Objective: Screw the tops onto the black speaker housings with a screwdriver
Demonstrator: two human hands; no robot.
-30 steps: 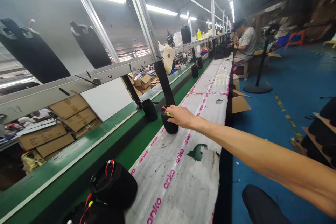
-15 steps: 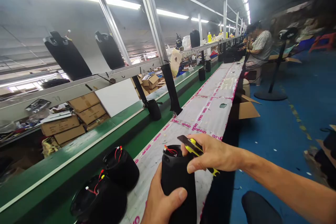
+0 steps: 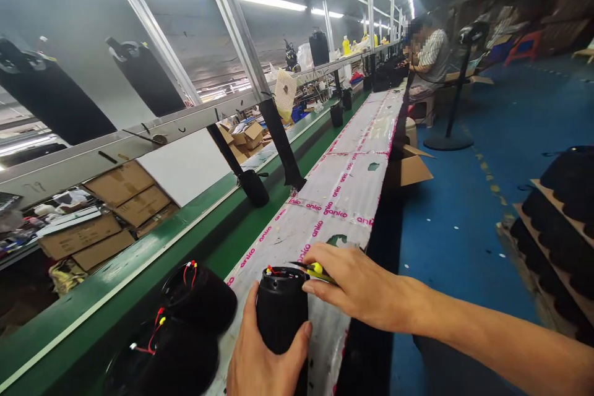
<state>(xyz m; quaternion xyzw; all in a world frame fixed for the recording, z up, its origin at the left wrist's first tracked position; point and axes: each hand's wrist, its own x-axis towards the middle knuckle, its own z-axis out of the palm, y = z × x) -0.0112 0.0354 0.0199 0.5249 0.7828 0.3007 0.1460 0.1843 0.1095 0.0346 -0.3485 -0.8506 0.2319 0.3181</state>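
Note:
My left hand [image 3: 269,352] is wrapped round a black, fabric-covered cylindrical speaker housing [image 3: 282,315] standing on the bench. Red wires [image 3: 273,270] poke up inside its open top. In my right hand [image 3: 348,278] is a yellow-and-black utility knife [image 3: 319,270], its dark blade pointing left at the housing's top rim. Whether the blade touches the rim I cannot tell. Left of these are two more black housings: one [image 3: 208,297] farther off, another [image 3: 180,359] nearer me. Both have open tops with red wires and small connectors showing.
White sheeting with pink lettering [image 3: 352,182] covers the bench. A green conveyor [image 3: 223,241] runs alongside, with a small black cylinder [image 3: 253,188] by a post. A shelf [image 3: 185,130] holds tall black housings. A seated person [image 3: 429,55], a fan [image 3: 450,142] and stacked black pieces [image 3: 557,223] are at right.
The view has turned right. The knife has gone from above the housing's open top to its right rim, its blade now seen thinner. The housing leans less toward me.

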